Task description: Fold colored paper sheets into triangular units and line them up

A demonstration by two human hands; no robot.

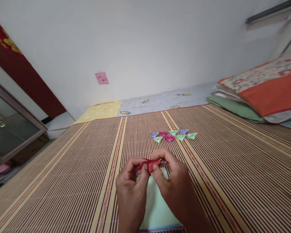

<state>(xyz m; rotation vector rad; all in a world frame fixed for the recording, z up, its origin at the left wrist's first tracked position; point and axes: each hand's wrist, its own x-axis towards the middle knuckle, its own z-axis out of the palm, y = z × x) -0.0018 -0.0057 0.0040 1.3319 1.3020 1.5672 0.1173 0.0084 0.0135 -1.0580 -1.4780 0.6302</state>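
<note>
A small piece of red folded paper is pinched between my two hands. My left hand grips its left end with thumb and fingers, while my right hand holds the right end the same way. Both thumbs press on the near face. Underneath the hands lies a pale green sheet of paper, partly covered by them. Farther out, several small folded paper triangles in purple, magenta and light green are laid in two rows.
All this rests on a striped bamboo mat. Folded bedding and a floral pillow are piled at the right. Behind runs a white wall with a pink note. A glass-fronted cabinet stands at the left.
</note>
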